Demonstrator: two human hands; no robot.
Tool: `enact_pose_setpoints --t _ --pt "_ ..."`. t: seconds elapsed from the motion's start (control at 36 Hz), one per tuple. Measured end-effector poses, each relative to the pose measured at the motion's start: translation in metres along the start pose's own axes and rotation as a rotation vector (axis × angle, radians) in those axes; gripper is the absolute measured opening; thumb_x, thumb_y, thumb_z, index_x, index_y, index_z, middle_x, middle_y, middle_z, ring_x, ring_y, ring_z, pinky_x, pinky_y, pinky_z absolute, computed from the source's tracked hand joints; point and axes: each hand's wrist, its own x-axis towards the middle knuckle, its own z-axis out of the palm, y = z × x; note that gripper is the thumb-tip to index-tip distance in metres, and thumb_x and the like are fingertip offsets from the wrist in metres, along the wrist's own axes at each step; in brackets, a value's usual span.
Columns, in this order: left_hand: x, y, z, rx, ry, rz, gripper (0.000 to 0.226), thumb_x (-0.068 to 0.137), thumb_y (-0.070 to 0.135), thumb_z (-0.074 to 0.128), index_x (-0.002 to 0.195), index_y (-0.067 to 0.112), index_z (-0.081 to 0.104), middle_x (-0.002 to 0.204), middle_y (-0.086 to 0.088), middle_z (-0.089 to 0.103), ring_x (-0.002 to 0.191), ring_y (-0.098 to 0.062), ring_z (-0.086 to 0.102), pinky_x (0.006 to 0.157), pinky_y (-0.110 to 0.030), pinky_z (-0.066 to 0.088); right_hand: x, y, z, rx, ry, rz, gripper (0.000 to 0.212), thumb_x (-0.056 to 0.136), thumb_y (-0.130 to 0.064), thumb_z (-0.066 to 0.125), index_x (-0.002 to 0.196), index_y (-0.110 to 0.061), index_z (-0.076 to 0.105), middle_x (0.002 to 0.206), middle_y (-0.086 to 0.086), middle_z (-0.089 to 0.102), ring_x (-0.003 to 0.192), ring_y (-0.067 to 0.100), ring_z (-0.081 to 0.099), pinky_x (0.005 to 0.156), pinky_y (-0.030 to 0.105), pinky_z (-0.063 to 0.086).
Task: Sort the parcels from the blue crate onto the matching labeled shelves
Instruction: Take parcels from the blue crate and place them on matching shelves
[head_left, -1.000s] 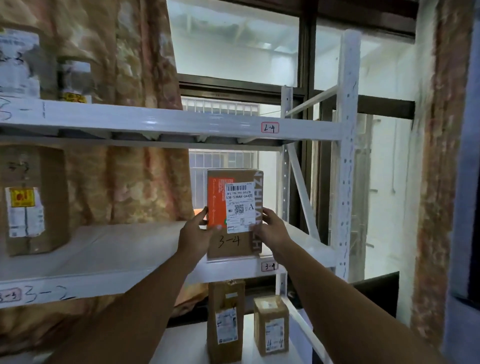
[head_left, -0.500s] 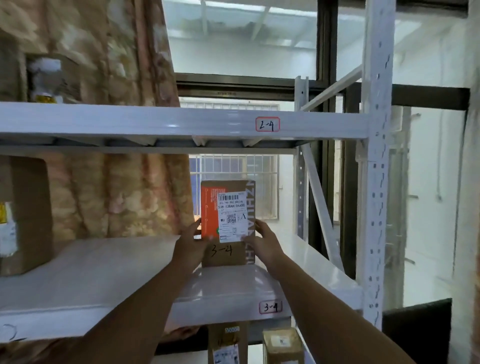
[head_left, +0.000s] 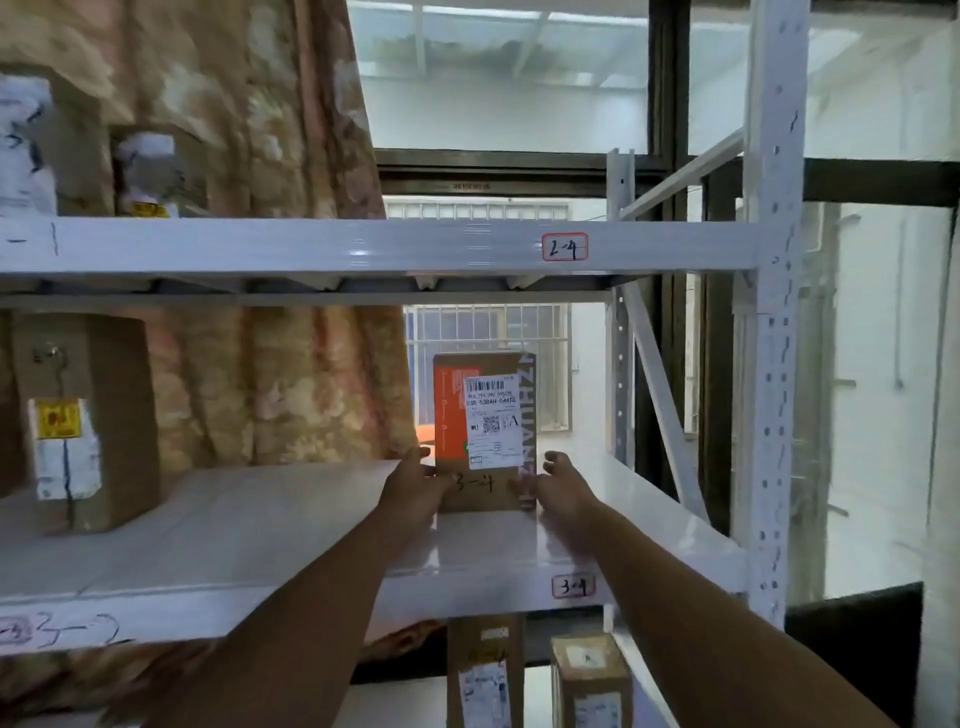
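A brown cardboard parcel (head_left: 483, 431) with an orange panel, a white shipping label and "3-4" handwritten on its front stands upright on the white shelf (head_left: 311, 525) marked with the tag "3-4" (head_left: 573, 587). My left hand (head_left: 415, 483) holds the parcel's lower left edge. My right hand (head_left: 561, 483) holds its lower right edge, fingers on the front. Both arms reach in over the shelf's front lip. The blue crate is out of view.
The shelf above (head_left: 363, 249) carries the tag "2-4" (head_left: 565, 247) and several boxes at the left. A tall brown box (head_left: 88, 421) stands at the left of my shelf. Two small parcels (head_left: 485, 675) stand on the level below. A white upright post (head_left: 774, 312) is at the right.
The parcel has gone from the shelf's front edge deeper onto the 3-4 shelf, both hands sliding down to its lower edges. The view has moved closer.
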Motion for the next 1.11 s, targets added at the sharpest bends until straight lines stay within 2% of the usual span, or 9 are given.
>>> enact_pose_setpoints --t 0.08,0.17,0.25,0.36,0.44,0.64,0.81,0.94,1.11 --pt "-0.017 0.005 -0.006 0.061 -0.003 0.032 0.055 0.094 0.018 0.07 0.144 0.014 0.048 0.112 -0.005 0.064 0.097 -0.022 0.061 0.079 -0.032 0.051 -0.023 -0.007 0.0 -0.117 0.027 0.044 0.098 0.082 -0.031 0.08 0.157 -0.011 0.022 0.15 0.014 0.047 0.126 0.033 0.056 0.108 0.052 0.048" --pt "-0.041 0.01 -0.017 0.152 -0.023 0.107 0.049 0.097 0.024 0.068 0.141 0.013 0.051 0.119 -0.005 0.059 0.103 -0.023 0.058 0.073 -0.028 0.044 -0.055 -0.018 0.004 -0.235 0.061 0.065 0.098 0.083 -0.031 0.078 0.159 -0.012 0.02 0.153 0.016 0.045 0.13 0.036 0.053 0.111 0.053 0.045" --pt "-0.062 0.011 -0.034 0.407 -0.058 0.218 0.039 0.103 0.035 0.057 0.135 0.013 0.058 0.138 -0.01 0.06 0.123 -0.028 0.057 0.088 -0.03 0.045 -0.097 -0.032 0.015 -0.481 0.059 -0.004 0.072 0.1 -0.038 0.063 0.157 -0.011 0.029 0.153 0.015 0.048 0.134 0.034 0.053 0.111 0.046 0.045" --pt "-0.09 0.008 -0.06 0.793 -0.138 0.306 0.051 0.105 0.052 0.041 0.143 0.022 0.055 0.149 -0.008 0.05 0.136 -0.029 0.047 0.107 -0.042 0.045 -0.14 -0.042 0.036 -0.749 -0.005 -0.119 0.044 0.107 -0.028 0.049 0.149 -0.017 0.049 0.148 0.009 0.056 0.13 0.03 0.056 0.108 0.04 0.046" --pt "-0.119 0.009 -0.077 0.944 -0.156 0.333 0.058 0.105 0.058 0.031 0.145 0.023 0.052 0.152 -0.006 0.047 0.139 -0.03 0.042 0.11 -0.044 0.04 -0.164 -0.04 0.053 -0.918 -0.019 -0.105 0.048 0.104 -0.041 0.047 0.15 -0.026 0.049 0.154 0.006 0.052 0.134 0.03 0.053 0.113 0.047 0.043" --pt "-0.183 0.006 -0.122 1.139 -0.18 0.319 0.058 0.106 0.057 0.024 0.145 0.023 0.049 0.152 -0.005 0.045 0.139 -0.028 0.039 0.114 -0.047 0.031 -0.236 -0.054 0.094 -1.325 0.031 -0.134 0.068 0.101 -0.065 0.035 0.155 -0.024 0.04 0.16 0.007 0.044 0.142 0.031 0.046 0.114 0.048 0.04" --pt "-0.232 0.002 -0.153 1.198 -0.212 0.283 0.058 0.106 0.056 0.021 0.146 0.023 0.046 0.151 -0.006 0.046 0.138 -0.028 0.042 0.112 -0.047 0.035 -0.303 -0.063 0.119 -1.398 0.052 -0.154 0.064 0.103 -0.062 0.034 0.148 -0.019 0.049 0.152 0.007 0.052 0.139 0.029 0.048 0.114 0.047 0.036" --pt "-0.274 0.003 -0.17 1.187 -0.21 0.293 0.056 0.106 0.053 0.021 0.145 0.022 0.048 0.15 -0.006 0.048 0.137 -0.029 0.044 0.116 -0.047 0.032 -0.35 -0.064 0.126 -1.422 0.043 -0.124 0.063 0.106 -0.059 0.027 0.154 -0.021 0.044 0.161 0.005 0.042 0.151 0.028 0.033 0.123 0.046 0.02" --pt "-0.329 0.007 -0.195 1.172 -0.181 0.281 0.058 0.107 0.052 0.021 0.149 0.021 0.046 0.156 -0.005 0.043 0.14 -0.029 0.041 0.119 -0.05 0.027 -0.401 -0.063 0.138 -1.409 0.005 -0.121 0.062 0.108 -0.055 0.024 0.155 -0.019 0.042 0.162 0.006 0.041 0.152 0.029 0.03 0.124 0.047 0.019"
